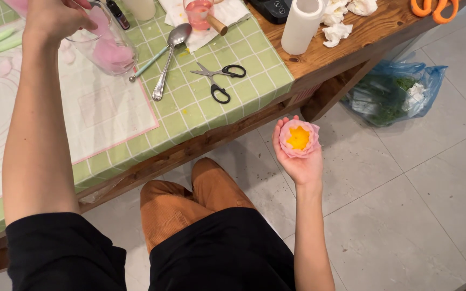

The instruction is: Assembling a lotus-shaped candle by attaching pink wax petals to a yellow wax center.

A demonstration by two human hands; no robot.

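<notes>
My right hand (299, 156), centre-right of the frame, cups a pink flower with a yellow centre (299, 138), fingers loosely curled; my left hand (55, 19), upper left, grips a glass jar's (109, 46) rim over the pink petals (111, 54) inside.

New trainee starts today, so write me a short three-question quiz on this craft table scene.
1. True or false: the right hand holds a pink flower with a yellow centre out over the floor, off the table's edge.
2. What is the left hand reaching into?
A. the blue plastic bag
B. the clear glass container
C. the paper towel roll
3. Fill in: beside the black-handled scissors on the green checked cloth lies a metal ____.

Key
1. True.
2. B: the clear glass container, which holds pink petals.
3. Spoon.
</notes>
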